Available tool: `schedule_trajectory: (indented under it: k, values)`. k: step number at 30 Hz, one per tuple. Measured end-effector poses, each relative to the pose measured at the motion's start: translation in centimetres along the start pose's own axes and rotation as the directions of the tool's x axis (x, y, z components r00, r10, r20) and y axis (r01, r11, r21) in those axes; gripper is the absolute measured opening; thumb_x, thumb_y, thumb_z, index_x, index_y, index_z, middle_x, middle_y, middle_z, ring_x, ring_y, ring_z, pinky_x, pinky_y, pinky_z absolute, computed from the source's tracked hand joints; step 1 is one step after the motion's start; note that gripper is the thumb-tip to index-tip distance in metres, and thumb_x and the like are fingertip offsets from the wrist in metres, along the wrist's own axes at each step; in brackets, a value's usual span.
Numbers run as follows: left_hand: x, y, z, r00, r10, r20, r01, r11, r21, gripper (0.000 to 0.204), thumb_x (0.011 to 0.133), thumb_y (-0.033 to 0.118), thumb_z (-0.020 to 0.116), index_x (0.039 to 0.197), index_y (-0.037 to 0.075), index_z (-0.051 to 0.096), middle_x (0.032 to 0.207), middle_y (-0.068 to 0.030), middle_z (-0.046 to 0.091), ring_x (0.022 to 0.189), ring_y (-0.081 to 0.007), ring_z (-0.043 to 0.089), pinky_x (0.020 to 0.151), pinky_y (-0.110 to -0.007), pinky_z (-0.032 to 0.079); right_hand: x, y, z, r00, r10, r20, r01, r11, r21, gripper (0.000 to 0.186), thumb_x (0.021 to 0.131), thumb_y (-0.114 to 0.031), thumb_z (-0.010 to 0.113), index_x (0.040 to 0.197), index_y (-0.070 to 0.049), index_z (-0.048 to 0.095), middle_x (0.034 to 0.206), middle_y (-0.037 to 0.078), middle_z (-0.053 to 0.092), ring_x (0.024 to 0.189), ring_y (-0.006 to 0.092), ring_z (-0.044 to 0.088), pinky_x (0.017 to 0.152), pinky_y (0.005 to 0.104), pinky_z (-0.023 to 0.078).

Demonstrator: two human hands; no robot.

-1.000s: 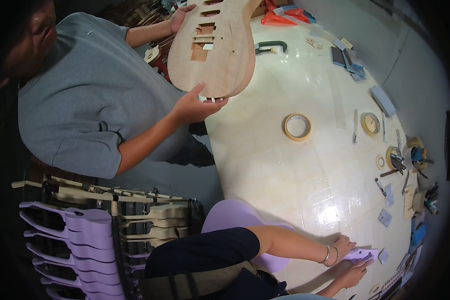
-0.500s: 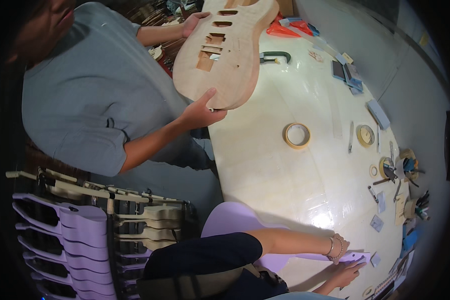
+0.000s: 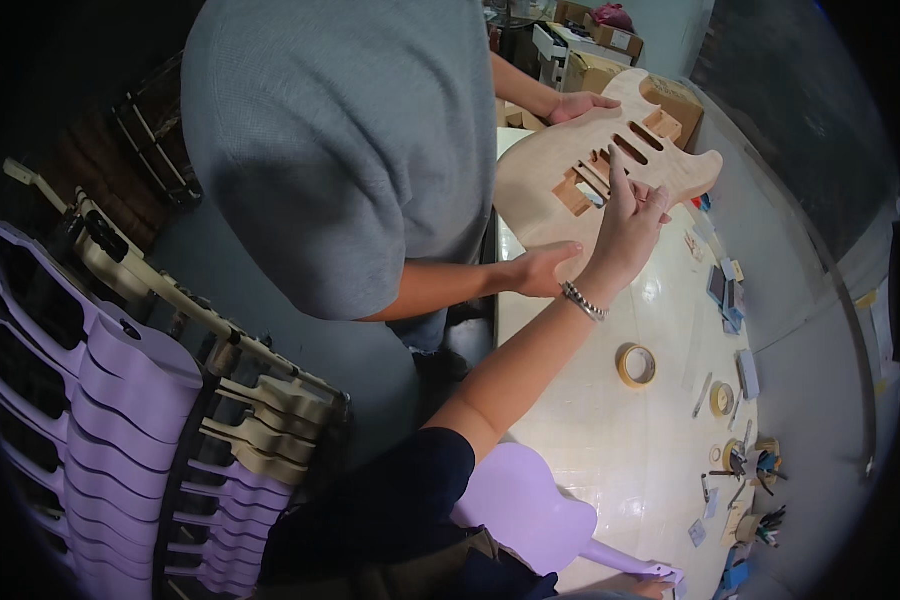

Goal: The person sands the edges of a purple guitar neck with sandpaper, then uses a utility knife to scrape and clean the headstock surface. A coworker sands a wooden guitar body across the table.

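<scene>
My left hand [image 3: 632, 220] is raised over an unfinished wooden guitar body [image 3: 540, 165] held in a co-worker's two hands [image 3: 540, 270]. My index finger points at its routed cavities, the other fingers bent, nothing visible in them. My right hand [image 3: 648, 588], partly cut off at the lower edge, grips the headstock end of a lilac guitar [image 3: 525, 500] lying on the worktable.
A grey-shirted co-worker [image 3: 320, 150] leans over the pale worktable [image 3: 580, 390]. Racks of lilac and cream guitars [image 3: 120, 420] stand at left. Tape rolls [image 3: 636, 365], sanding blocks [image 3: 746, 373] and pen pots [image 3: 758, 530] line the table's right; cardboard boxes [image 3: 670, 95] sit behind.
My left hand has left the lilac guitar's headstock and risen to the wooden body. The co-worker has bent forward, and that body has turned and moved right. The view has shifted.
</scene>
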State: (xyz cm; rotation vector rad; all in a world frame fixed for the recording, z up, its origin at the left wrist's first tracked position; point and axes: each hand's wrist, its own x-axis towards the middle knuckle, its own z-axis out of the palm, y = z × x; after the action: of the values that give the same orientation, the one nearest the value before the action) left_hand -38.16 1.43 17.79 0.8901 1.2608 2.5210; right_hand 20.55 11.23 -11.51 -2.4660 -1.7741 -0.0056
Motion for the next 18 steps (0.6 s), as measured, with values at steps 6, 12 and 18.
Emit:
schedule_trajectory:
  k: [6,12,18]
  values:
    - [-2.3,-2.4,-3.2,0.969,-0.188,0.16,0.181,0.982,0.058,0.068,0.096,0.015,0.054,0.149,0.002,0.014,0.09,-0.0033,0.051,0.08,-0.0111,0.057,0.076,-0.025,0.05,6.0,5.5,3.3,0.994,0.068,0.09,-0.073,0.996,0.055,0.061,0.099,-0.044,0.032,0.144,-0.003,0.033,0.114,0.03,0.06,0.102,0.0466,0.06,0.085,0.0537,0.049]
    - [-13.3,-3.4,-1.0,0.726,-0.347,0.594,0.098,0.907,0.41,0.042,0.095,0.019,0.056,0.132,0.001,0.048,0.083,-0.005,0.057,0.077,-0.0142,0.058,0.072,-0.029,0.048,4.1,1.9,1.8,0.994,0.019,0.112,-0.024,0.999,0.044,0.055,0.099,-0.036,0.036,0.145,-0.006,0.028,0.114,0.034,0.058,0.102,0.0481,0.06,0.086,0.0538,0.049]
    - [-21.2,-6.7,2.6,0.435,-0.511,0.741,0.069,0.84,0.539,0.043,0.093,0.026,0.056,0.129,0.003,0.05,0.085,-0.0082,0.061,0.076,-0.0217,0.059,0.071,-0.034,0.048,3.1,2.2,2.9,0.994,0.081,0.078,-0.081,0.997,-0.006,0.057,0.1,-0.038,0.037,0.149,-0.011,0.025,0.114,0.031,0.057,0.1,0.0457,0.061,0.084,0.0522,0.05]
